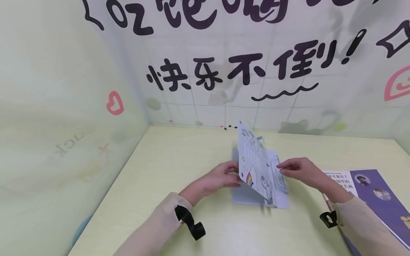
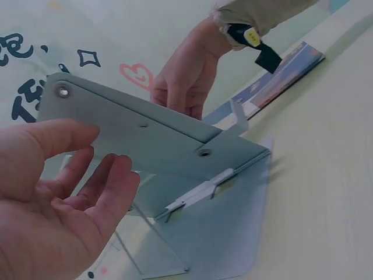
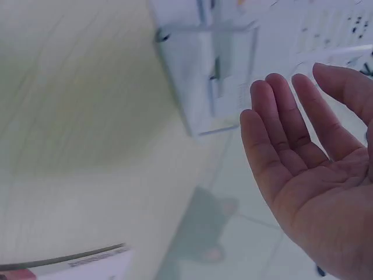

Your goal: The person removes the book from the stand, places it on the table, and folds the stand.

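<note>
Tabletop [image 1: 256, 231] meets a lettered wall [image 1: 179, 115] beyond both hands. Left hand [image 1: 221, 176], loosely curved and gripping nothing, reaches behind a tilted printed panel [image 1: 255, 160]; contact is unclear. The panel's stand [image 1: 248, 198] lies between the hands. Right hand [image 1: 300, 170], fingers relaxed, empty, hovers beside it; a book [image 1: 374, 199] lies under the right sleeve [image 1: 362, 222].

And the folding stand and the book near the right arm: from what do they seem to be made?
The folding stand: probably painted metal, smooth and pale blue-grey; thin panel, rivets and slim wire support suggest it, though plastic is possible.
The book: likely paper or card, from its printed pictures and lettering; gloss is unclear.
</note>
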`<state>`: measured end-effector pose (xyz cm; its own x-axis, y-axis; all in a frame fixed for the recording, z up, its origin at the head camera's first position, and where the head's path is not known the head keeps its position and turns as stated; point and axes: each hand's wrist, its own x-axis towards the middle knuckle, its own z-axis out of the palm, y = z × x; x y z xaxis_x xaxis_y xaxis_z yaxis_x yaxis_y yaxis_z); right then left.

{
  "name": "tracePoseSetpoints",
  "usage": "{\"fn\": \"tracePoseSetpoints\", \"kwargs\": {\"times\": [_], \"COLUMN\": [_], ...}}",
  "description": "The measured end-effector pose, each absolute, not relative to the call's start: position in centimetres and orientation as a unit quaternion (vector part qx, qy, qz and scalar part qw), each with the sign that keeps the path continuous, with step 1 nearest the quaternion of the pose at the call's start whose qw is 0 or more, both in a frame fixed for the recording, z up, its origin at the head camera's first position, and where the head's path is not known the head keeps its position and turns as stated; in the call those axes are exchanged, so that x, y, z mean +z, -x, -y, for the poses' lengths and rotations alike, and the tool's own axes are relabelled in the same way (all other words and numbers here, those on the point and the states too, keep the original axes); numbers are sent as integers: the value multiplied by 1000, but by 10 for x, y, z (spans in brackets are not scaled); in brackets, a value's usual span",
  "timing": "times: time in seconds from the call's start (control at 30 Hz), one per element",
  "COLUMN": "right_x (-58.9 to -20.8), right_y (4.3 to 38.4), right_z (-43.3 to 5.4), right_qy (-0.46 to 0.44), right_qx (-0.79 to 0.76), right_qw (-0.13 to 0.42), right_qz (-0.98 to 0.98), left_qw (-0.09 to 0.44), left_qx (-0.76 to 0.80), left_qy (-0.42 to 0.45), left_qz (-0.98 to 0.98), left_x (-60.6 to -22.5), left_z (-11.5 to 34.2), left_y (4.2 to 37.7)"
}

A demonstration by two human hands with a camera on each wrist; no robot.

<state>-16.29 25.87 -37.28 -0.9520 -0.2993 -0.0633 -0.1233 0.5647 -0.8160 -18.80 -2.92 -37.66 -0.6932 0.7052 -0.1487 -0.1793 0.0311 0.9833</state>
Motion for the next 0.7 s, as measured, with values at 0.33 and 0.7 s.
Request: {"fn": "tracePoseSetpoints", "kwargs": {"times": [0.33, 0.7], "right_x": [-357, -370], "right_y": [130, 117], "right_z": [-214, -189], "right_qy": [175, 183], "right_qx": [-515, -521], "right_qw": [58, 1], "right_qz": [-837, -833], "left_qw": [262, 252], "left_qx": [746, 766], "left_qy": [-125, -91], "left_qz": [-599, -584], "left_x": [-340, -329], "left_z": [31, 13], "left_y": [205, 199]}}
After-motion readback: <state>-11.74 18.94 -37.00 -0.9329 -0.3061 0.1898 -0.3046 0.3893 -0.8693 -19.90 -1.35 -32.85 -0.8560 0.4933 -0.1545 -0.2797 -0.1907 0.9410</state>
